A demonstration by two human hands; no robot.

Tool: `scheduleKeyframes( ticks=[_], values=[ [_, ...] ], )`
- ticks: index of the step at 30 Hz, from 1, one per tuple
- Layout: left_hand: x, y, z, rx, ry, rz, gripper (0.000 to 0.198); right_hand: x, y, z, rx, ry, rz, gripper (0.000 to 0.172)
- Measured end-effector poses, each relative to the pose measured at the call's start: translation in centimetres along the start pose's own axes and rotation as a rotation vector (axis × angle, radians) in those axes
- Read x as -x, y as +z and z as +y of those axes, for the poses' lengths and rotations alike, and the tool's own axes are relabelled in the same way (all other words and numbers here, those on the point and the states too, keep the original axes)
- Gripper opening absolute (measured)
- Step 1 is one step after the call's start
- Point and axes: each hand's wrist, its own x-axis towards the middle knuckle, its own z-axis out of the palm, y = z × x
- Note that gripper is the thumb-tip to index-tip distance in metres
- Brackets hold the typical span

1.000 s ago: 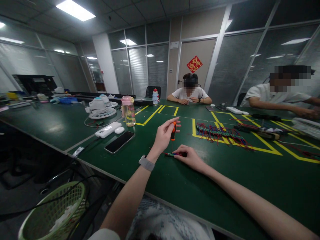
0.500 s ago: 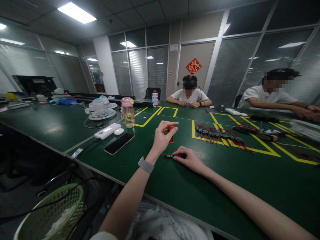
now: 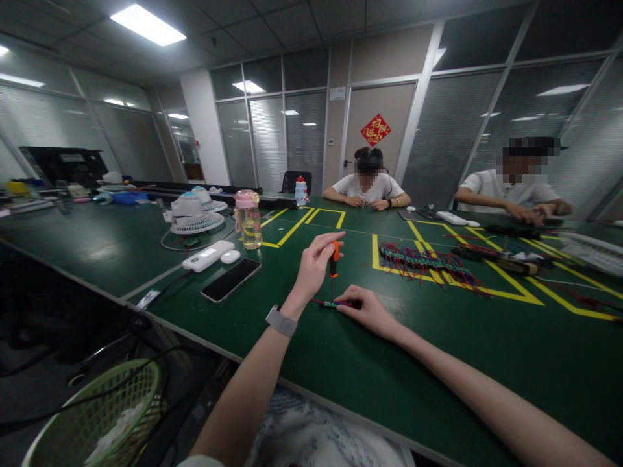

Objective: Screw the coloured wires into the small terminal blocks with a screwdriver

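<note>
My left hand (image 3: 314,263) is closed around the handle of an orange and black screwdriver (image 3: 334,261), which stands nearly upright. Its thin shaft points down to a small green circuit board (image 3: 329,303) on the green table. My right hand (image 3: 363,305) pinches the right end of that board, where red and dark wires come out and run partly under the fingers. A red wire also leaves the board's left end. Whether the screwdriver's tip sits in a screw is too small to tell.
Wired circuit boards (image 3: 428,259) lie in a row inside yellow tape at right. A phone (image 3: 232,280), a white power bank (image 3: 208,256), a pink-lidded bottle (image 3: 248,220) and white fans (image 3: 195,214) stand left. Two people sit across. A green basket (image 3: 146,383) is below the table edge.
My left fingers have straightened and shifted along the screwdriver handle, showing more of it. My right hand and the board stay put. The person at right has drawn their hands inward.
</note>
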Motion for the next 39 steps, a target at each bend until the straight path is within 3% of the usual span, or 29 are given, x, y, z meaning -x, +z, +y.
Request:
scheduleKeyframes(
  ticks=[2, 7, 12, 16, 22, 27, 32, 37, 39],
  values=[
    [-0.02, 0.03, -0.04, 0.05, -0.023, -0.014, 0.03, 0.01, 0.0, -0.03, -0.004, 0.001, 0.003, 0.017],
    [0.03, -0.01, 0.12, -0.127, 0.051, 0.051, 0.022, 0.01, 0.0, 0.02, -0.004, -0.004, 0.001, 0.017],
    [0.07, 0.06, 0.23, 0.011, -0.016, -0.009, 0.028, -0.01, 0.01, 0.07, -0.008, -0.004, 0.005, 0.016],
    [0.05, 0.07, 0.08, -0.127, 0.038, 0.048, 0.022, 0.02, 0.0, 0.05, -0.009, -0.011, 0.006, 0.016],
    [0.06, 0.23, -0.01, 0.057, -0.031, -0.031, 0.032, 0.04, -0.03, 0.02, -0.007, -0.008, 0.004, 0.016],
    [0.07, -0.04, 0.17, -0.177, 0.06, 0.07, 0.019, 0.04, -0.01, 0.09, -0.013, -0.007, 0.002, 0.016],
    [-0.1, -0.08, -0.08, 0.041, -0.024, -0.01, 0.029, 0.05, -0.02, -0.01, -0.01, -0.003, 0.003, 0.016],
    [0.06, -0.07, -0.01, -0.147, 0.043, 0.049, 0.023, 0.07, -0.05, -0.18, -0.01, -0.005, 0.001, 0.017],
    [0.09, -0.07, 0.06, -0.11, 0.044, 0.03, 0.022, 0.06, -0.03, -0.1, -0.009, -0.003, -0.001, 0.017]
  ],
)
